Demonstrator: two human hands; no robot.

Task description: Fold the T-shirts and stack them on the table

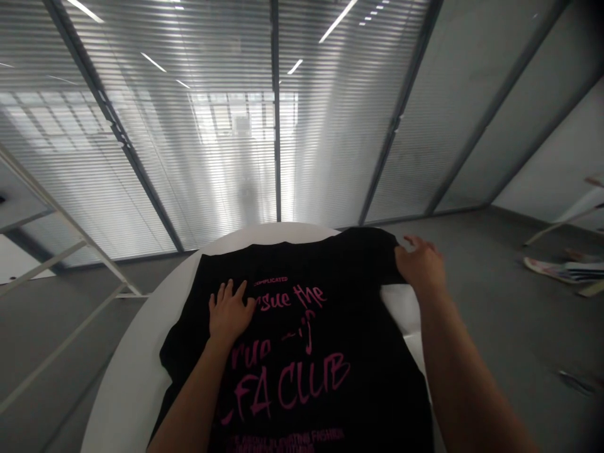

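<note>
A black T-shirt (358,327) with pink lettering lies spread out on a round white table (127,352), its neck edge toward the far side. My left hand (231,313) rests flat on the shirt's upper left part, fingers spread, covering some of the print. At the right sleeve's end, my right hand (425,264) has its thumb on the cuff and grips the sleeve edge. The fingertips under or behind the cloth are partly hidden. My left forearm hides more of the lettering, and the shirt's lower end runs out of view.
Glass panels with blinds (321,151) stand beyond the table. A pale metal frame (101,255) is on the left. On the right, a striped item (566,270) lies near the grey floor (509,302), and a dark object (576,381) is on it.
</note>
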